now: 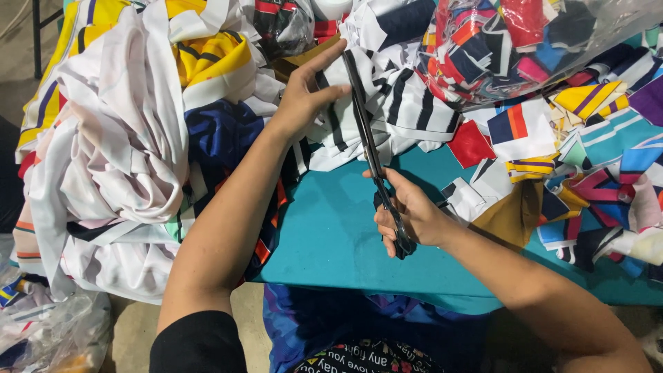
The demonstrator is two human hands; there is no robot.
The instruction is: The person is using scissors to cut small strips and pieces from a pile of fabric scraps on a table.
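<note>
Gripping black scissors [376, 166] by the handles, the right hand [407, 217] rests near, over the teal table [324, 235]. The blades run lengthwise away, slightly left, closed. Farther off, the left hand [307, 97] pinches striped black-and-white fabric [400, 103] touching the blade tips.

Teal table [331, 242]; clear bag of scraps [525, 41]; white fabric heap [117, 159]; crumpled plastic [48, 331].
</note>
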